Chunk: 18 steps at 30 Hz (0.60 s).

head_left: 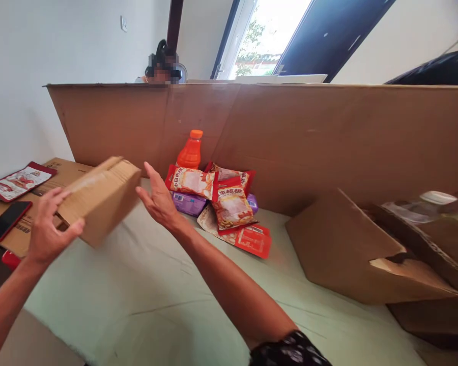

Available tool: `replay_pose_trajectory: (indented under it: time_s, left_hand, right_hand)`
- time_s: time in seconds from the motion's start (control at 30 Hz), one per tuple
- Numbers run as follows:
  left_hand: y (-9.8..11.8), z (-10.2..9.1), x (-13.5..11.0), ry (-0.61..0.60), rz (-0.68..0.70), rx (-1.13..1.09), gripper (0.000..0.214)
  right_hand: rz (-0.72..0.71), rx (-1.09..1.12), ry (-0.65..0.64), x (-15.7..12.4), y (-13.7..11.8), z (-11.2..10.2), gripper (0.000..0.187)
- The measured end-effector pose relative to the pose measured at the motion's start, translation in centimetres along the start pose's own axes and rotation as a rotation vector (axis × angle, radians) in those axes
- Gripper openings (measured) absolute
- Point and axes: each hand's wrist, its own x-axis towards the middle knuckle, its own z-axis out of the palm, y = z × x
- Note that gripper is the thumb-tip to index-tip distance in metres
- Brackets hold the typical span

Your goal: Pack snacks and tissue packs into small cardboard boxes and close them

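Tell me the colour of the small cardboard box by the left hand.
The small cardboard box is light brown, seen in the head view, the only one here.

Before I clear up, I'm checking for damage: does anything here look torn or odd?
Yes: at right, the cardboard flap has a ragged, paler tear along its right edge, unlike its straighter edges. The snack packets lie jumbled, but nothing looks spilled.

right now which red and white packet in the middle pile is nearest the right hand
The leftmost packet, in front of the orange bottle; the others lie farther from the right hand.
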Motion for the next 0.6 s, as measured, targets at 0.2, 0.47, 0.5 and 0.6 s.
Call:
replay_pose_trajectory:
  time_s: [0.2, 0.47, 0.5, 0.6]
  left_hand:
    - [-8.6, 4.8, 7.1, 0.076, -0.210, 0.081, 0.066]
    - [-11.7, 12.4, 13.6, -0.011, -0.262, 0.029, 0.067]
    - [-11.6, 12.7, 14.1, -0.018, -0.270, 0.033, 0.068]
    - [-11.0, 12.7, 15.1, -0.036, -0.285, 0.074, 0.073]
  right_hand:
    - [0.124, -0.041, -0.190, -6.3, 3.4, 8.1, 0.052]
    - [0.153, -0.198, -0.150, -17.7, 6.2, 8.6, 0.043]
    - [0.150, -0.200, -0.145, -17.6, 6.1, 8.5, 0.042]
    - [0.151, -0.183, -0.139, -17.0, 6.0, 8.5, 0.037]
